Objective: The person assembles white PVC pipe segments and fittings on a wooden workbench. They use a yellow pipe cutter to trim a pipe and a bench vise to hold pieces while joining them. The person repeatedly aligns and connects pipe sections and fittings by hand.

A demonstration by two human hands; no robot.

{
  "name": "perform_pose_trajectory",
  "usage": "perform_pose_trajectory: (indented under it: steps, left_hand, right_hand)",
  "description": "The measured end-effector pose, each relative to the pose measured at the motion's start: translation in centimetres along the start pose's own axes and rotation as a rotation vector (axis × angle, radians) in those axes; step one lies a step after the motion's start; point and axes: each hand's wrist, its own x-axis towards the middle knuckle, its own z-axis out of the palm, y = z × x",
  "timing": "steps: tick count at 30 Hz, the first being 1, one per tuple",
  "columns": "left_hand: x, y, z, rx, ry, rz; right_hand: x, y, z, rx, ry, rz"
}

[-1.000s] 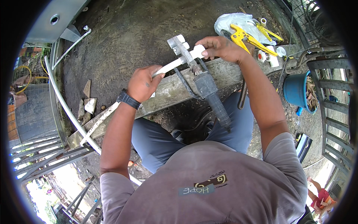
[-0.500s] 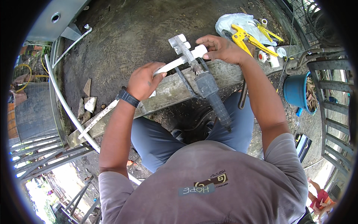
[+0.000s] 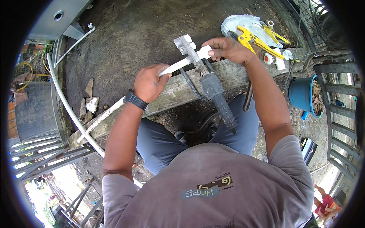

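Observation:
A pipe fusion iron [image 3: 211, 87] with a dark, ribbed handle stands slanted over the wooden plank [image 3: 167, 93], its flat metal heating plate pointing away from me. My left hand [image 3: 149, 81] is wrapped round a white plastic pipe [image 3: 175, 67], whose end meets the left side of the plate. On the plate's right side sits a white pipe fitting [image 3: 205, 51], pinched by the thumb and fingers of my right hand [image 3: 230, 50]. Pipe and fitting lie in one line, with the plate between them. Whitish heating sockets [image 3: 186, 39] stick out near the plate's far tip.
Yellow pipe cutters [image 3: 249, 37] lie by a white plastic bag [image 3: 237, 23] at the far right. Beside them is a white valve fitting [image 3: 279, 60]. A blue bucket of dry leaves [image 3: 300, 93] stands right. A long white pipe [image 3: 66, 98] curves along the left.
My left hand has shifted slightly right and down along with its forearm. The right hand's fingers have closed in a little around the fitting. The iron has barely moved.

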Motion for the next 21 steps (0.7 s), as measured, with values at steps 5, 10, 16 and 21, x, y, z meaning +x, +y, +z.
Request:
perform_pose_trajectory:
  steps: [5, 10, 16, 21]
  left_hand:
    - [-0.4, 0.6, 0.5, 0.069, 0.084, 0.005]
    - [-0.5, 0.0, 0.9, 0.174, 0.111, 0.062]
    - [-0.2, 1.0, -0.2, 0.183, -0.03, -0.005]
    - [-0.1, -0.1, -0.4, 0.06, -0.085, -0.005]
  right_hand:
    - [-0.1, -0.5, 0.0, -0.039, 0.013, 0.048]
    - [-0.2, -1.5, 0.0, -0.115, 0.038, 0.19]
    - [-1.1, -1.6, 1.3, -0.012, 0.046, 0.006]
    - [-0.4, -0.4, 0.5, -0.029, 0.046, -0.031]
